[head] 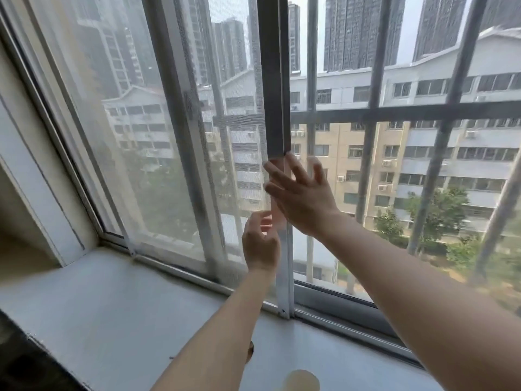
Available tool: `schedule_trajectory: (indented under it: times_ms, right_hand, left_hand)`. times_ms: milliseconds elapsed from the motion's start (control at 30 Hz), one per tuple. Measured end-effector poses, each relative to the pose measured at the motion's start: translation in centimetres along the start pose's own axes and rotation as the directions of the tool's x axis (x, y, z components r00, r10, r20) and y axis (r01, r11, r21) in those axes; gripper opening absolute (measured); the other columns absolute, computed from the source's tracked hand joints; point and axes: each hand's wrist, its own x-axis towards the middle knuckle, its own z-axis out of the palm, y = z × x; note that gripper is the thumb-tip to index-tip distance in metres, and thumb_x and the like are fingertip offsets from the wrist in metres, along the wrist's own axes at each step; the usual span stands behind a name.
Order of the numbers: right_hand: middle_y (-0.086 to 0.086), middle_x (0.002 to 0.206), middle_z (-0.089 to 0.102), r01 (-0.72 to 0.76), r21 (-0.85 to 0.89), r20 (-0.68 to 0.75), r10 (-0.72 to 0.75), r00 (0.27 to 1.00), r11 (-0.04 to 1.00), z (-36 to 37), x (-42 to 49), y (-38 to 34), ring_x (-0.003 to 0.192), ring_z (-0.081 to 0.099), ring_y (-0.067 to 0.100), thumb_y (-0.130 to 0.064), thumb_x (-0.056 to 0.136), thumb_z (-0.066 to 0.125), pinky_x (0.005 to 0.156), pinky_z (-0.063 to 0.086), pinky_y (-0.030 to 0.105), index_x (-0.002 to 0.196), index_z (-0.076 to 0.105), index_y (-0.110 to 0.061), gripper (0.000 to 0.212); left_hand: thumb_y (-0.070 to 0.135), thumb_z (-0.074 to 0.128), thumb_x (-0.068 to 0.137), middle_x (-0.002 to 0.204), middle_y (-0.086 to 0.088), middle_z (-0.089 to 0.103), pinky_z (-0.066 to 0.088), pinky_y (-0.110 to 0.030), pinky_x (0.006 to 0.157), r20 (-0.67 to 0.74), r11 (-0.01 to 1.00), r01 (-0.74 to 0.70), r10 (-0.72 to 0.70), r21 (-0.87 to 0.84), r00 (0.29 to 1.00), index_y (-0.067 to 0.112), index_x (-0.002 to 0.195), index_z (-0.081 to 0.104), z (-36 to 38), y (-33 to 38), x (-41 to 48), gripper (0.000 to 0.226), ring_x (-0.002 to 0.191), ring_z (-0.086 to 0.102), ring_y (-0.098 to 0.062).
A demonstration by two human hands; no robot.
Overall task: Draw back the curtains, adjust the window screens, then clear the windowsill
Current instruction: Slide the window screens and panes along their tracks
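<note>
A sliding window screen with grey mesh (242, 80) fills the left half of the window. Its metal side frame (275, 80) stands upright near the middle. My left hand (260, 241) curls its fingers around this frame low down. Just above it, my right hand (301, 193) lies on the same frame with its fingers spread, fingertips reaching onto the mesh side. The pale windowsill (112, 320) runs below. No curtain is in view.
Right of the screen frame the window is open to outdoor security bars (372, 114), with apartment blocks and trees beyond. A small round beige object (301, 380) sits on the sill at the bottom edge. The bottom sliding track (352, 314) lines the sill.
</note>
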Motion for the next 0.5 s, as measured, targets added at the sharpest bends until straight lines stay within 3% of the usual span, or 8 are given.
schedule_trajectory:
  times_ms: [100,233,367,500]
  right_hand:
    - [-0.003,0.129,0.06,-0.008,-0.037,0.012,0.008,1.0,0.999,-1.5,-1.7,1.7,0.123,0.032,0.03,-0.021,0.056,0.081,0.094,0.026,0.048,0.089,0.067,-0.024,0.036]
    - [-0.004,0.127,0.061,-0.022,-0.082,0.027,0.024,0.999,0.996,-3.6,-3.7,3.7,0.123,0.033,0.029,-0.018,0.057,0.079,0.096,0.025,0.047,0.084,0.069,-0.025,0.03]
    - [-0.002,0.129,0.059,-0.064,-0.102,0.067,0.071,0.995,0.993,-5.8,-5.3,5.0,0.132,0.027,0.032,-0.016,0.061,0.076,0.102,0.023,0.055,0.082,0.07,-0.024,0.023]
    - [0.001,0.125,0.062,-0.056,-0.066,0.099,0.063,0.993,0.996,-7.5,-7.2,6.9,0.132,0.045,0.029,-0.008,0.063,0.076,0.104,0.016,0.048,0.081,0.07,-0.019,0.022]
  left_hand:
    - [-0.013,0.04,0.073,0.084,-0.005,0.064,0.051,-0.033,0.075,0.09,0.989,0.12,-0.112,-0.091,0.99,0.01,0.091,0.062,1.1,1.1,-1.7,0.036,0.077,0.059,-0.018]
    - [-0.014,0.036,0.072,0.085,-0.005,0.062,0.054,-0.042,0.079,0.168,0.977,0.162,-0.137,-0.141,0.976,0.017,0.089,0.062,2.5,2.1,-4.1,0.044,0.076,0.059,-0.015]
    - [-0.014,0.035,0.075,0.083,-0.004,0.062,0.048,-0.027,0.071,0.215,0.967,0.199,-0.164,-0.156,0.963,0.025,0.094,0.063,4.2,3.2,-6.9,0.052,0.08,0.057,-0.015]
    - [-0.014,0.035,0.074,0.081,0.001,0.061,0.049,-0.029,0.075,0.259,0.968,0.202,-0.159,-0.15,0.953,0.018,0.097,0.06,6.0,4.6,-9.1,0.047,0.08,0.058,-0.012]
